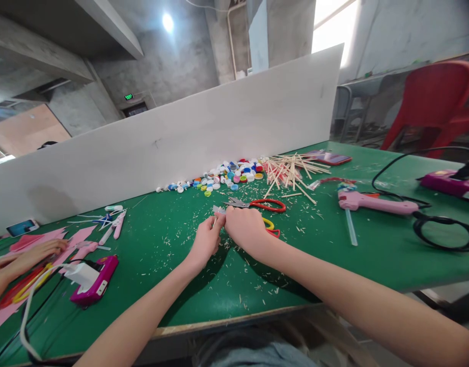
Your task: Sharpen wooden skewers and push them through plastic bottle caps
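Note:
Close together above the table, my left hand point(207, 240) and my right hand point(245, 227) meet at the fingertips, both closed. A small whitish, partly see-through piece point(219, 209) sticks up from between them; its kind is too small to tell, and the rest is hidden by my fingers. Just beyond my right hand lie scissors with red-orange handles point(270, 205), blades open and pointing left. Another tool with yellow and red handles point(271, 228) is partly hidden behind my right hand. Fine pale shavings point(188, 224) are scattered around on the green table point(142, 290).
Colourful bottle caps point(234, 176) and wooden sticks point(291, 171) are piled along a white partition point(203, 132). At right lie a pink glue gun point(375, 202), its cable and a phone point(335, 159). At left are a purple power strip point(94, 283) and another person's hand point(39, 255) by pink sheets.

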Available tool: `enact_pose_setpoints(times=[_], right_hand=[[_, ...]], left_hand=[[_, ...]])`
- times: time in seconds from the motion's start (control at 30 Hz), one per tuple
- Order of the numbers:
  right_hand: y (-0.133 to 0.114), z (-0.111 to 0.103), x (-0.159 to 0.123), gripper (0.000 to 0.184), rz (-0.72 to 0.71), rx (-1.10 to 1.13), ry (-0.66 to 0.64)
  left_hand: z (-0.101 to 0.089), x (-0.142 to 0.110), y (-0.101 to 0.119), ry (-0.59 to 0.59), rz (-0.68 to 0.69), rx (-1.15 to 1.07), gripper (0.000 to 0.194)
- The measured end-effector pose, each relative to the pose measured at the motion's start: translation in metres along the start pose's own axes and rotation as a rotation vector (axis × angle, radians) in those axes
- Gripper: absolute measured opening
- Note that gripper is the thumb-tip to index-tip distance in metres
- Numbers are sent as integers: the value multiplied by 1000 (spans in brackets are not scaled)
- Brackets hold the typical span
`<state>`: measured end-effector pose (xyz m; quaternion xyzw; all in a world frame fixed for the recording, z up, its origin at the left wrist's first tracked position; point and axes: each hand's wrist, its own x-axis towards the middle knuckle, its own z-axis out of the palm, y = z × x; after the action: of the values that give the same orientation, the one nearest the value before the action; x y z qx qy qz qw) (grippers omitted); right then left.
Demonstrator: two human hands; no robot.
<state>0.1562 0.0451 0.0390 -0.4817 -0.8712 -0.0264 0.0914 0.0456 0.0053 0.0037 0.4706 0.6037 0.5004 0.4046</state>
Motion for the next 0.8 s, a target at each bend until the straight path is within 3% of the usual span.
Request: enact_pose_setpoints(times=[0.47, 0.8], right_hand=[[-1, 9, 4, 31, 41, 30, 64], [3, 0, 7, 50, 76, 21, 160]], left_hand=[[-2, 2, -2, 1, -6, -8, 52], [0, 4, -1, 31, 80, -9, 51]])
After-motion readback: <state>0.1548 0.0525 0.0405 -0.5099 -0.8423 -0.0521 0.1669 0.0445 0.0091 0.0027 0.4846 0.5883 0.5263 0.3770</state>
